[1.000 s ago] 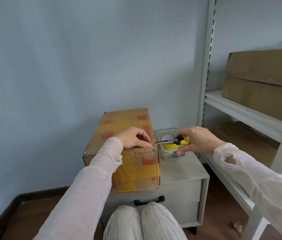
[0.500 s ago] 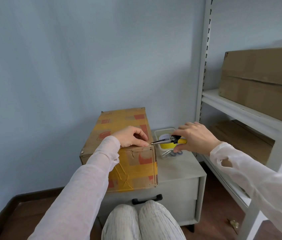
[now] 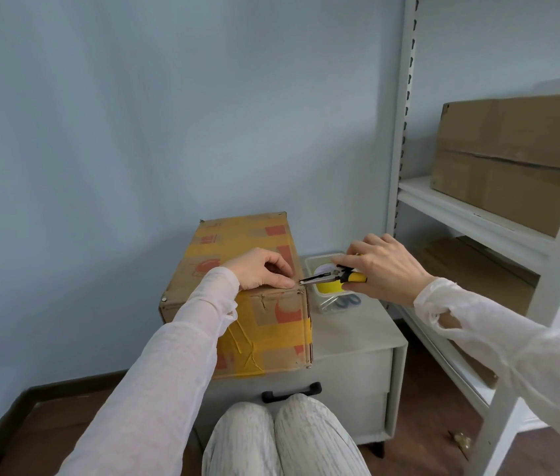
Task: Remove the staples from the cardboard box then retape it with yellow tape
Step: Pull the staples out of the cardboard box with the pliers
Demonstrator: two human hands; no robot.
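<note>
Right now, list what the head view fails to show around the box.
Head view only.
Any staple at the pliers tip: too small to see.
Inside the tub: mostly behind the right hand and pliers.
Near face of the cardboard box: partly covered by the left sleeve.

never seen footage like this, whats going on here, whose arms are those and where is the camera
There is no machine. The arms belong to a person, filmed by a wide-angle camera worn on their head that looks down at their own hands and knees. A taped cardboard box stands on a small grey cabinet. The left hand rests with curled fingers on the box's near top edge. The right hand grips yellow-handled pliers, whose tip is at the box's near right top corner. Behind the pliers, a clear tub holds a roll of yellow tape and scissors. On the right is a shelf with another box.
</note>
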